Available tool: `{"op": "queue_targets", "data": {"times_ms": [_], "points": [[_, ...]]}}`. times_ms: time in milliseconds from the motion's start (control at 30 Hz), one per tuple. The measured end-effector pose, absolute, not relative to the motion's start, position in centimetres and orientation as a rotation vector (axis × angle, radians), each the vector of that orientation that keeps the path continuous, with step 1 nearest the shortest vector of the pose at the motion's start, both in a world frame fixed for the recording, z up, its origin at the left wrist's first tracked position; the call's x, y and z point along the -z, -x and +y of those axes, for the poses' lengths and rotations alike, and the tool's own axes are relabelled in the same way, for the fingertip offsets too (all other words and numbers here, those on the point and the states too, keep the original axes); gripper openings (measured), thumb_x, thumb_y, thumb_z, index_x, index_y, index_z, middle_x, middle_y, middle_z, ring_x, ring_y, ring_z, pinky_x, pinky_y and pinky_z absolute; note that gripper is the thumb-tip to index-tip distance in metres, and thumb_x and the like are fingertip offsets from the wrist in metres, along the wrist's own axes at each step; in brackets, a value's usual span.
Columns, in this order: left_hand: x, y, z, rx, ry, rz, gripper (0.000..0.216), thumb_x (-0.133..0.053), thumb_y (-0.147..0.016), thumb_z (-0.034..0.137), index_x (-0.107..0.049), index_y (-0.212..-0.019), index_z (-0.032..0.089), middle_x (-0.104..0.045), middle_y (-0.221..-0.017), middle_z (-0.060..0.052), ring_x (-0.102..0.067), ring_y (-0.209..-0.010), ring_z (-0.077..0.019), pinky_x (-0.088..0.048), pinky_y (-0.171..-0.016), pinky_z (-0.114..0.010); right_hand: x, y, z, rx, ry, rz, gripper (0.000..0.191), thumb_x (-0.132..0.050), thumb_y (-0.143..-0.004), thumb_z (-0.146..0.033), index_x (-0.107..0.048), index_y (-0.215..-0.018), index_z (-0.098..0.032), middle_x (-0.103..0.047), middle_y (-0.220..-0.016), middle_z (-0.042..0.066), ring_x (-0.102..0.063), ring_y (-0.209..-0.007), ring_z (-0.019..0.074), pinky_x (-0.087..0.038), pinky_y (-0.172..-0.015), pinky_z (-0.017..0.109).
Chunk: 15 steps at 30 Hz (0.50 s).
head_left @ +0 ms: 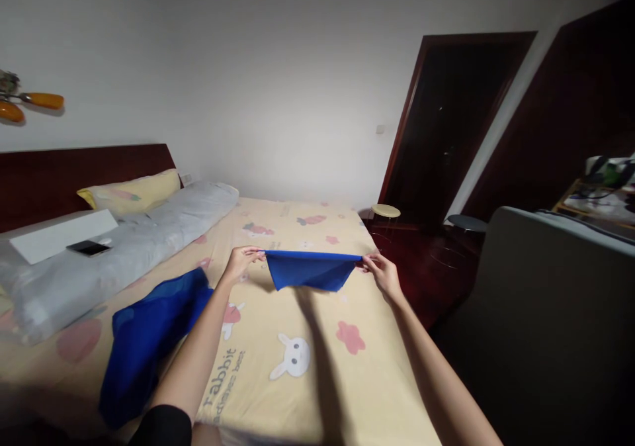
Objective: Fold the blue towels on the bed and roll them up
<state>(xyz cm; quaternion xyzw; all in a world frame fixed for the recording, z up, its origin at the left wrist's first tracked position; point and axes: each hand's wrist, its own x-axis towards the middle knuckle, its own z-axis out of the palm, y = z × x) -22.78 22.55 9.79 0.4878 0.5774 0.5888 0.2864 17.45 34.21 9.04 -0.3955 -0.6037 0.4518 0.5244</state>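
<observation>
A blue cloth (pixel 313 270) is stretched taut above the bed, its top edge straight and its lower part hanging down. My left hand (pixel 244 259) pinches its left corner, and my right hand (pixel 381 270) pinches the right corner. Left of my left forearm, a second piece of blue fabric (pixel 149 333) lies loosely crumpled on the bed; my arm covers part of it. The bed (pixel 397 393) has a pale yellow sheet printed with rabbits, carrots and pink flowers.
A grey plastic-wrapped roll (pixel 163 227) lies along the headboard (pixel 99 161), with a white box (pixel 64 234), a phone (pixel 88 247) and a yellow pillow (pixel 136 193) by it. Two stools (pixel 385 212) stand beyond the bed's right side. A dark grey panel (pixel 550 313) rises at right.
</observation>
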Motion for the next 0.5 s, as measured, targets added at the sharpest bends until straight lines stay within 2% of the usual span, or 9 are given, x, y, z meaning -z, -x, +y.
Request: {"op": "queue_targets", "data": {"times_ms": [100,267,367,500], "points": [[-5.8,21.9,19.5,-1.460,-1.299,1.584,0.043,-0.080,-0.055,0.050,-0.073,-0.080,0.016,-0.074,-0.068,-0.008,-0.067,-0.069,-0.0212,-0.049,-0.067,-0.032,-5.4,-18.9,30.6,-1.157,0.997,-1.414,0.052,-0.068,-0.067,-0.064,-0.064,-0.083,-0.015,-0.072,-0.072,0.007,-0.069,-0.074,0.0212,-0.051,-0.065,0.030],[5.2,17.1,12.1,-1.224,-1.267,1.687,0.041,-0.076,-0.053,0.055,-0.074,-0.070,0.018,-0.071,-0.058,-0.005,-0.065,-0.062,-0.0212,-0.051,-0.066,-0.035,5.5,-20.4,22.7,-1.323,1.182,-1.349,0.050,-0.075,-0.055,-0.062,-0.064,-0.069,-0.015,-0.068,-0.059,0.007,-0.063,-0.055,0.0182,-0.048,-0.054,0.030],[10.9,14.7,7.8,-1.083,-1.263,1.792,0.034,-0.073,-0.054,0.054,-0.074,-0.064,0.021,-0.073,-0.063,-0.006,-0.067,-0.065,-0.0232,-0.052,-0.066,-0.036,11.8,-21.0,18.9,-1.393,1.280,-1.275,0.052,-0.072,-0.049,-0.068,-0.060,-0.058,-0.018,-0.063,-0.049,0.005,-0.056,-0.044,0.0175,-0.044,-0.047,0.031],[14.6,13.9,4.5,-0.954,-1.314,1.925,0.029,-0.068,-0.059,0.051,-0.077,-0.067,0.024,-0.076,-0.072,-0.005,-0.068,-0.072,-0.0239,-0.052,-0.070,-0.035,16.7,-21.8,16.2,-1.443,1.317,-1.194,0.048,-0.069,-0.048,-0.067,-0.058,-0.059,-0.021,-0.062,-0.047,0.002,-0.059,-0.047,0.0195,-0.046,-0.050,0.032]]}}
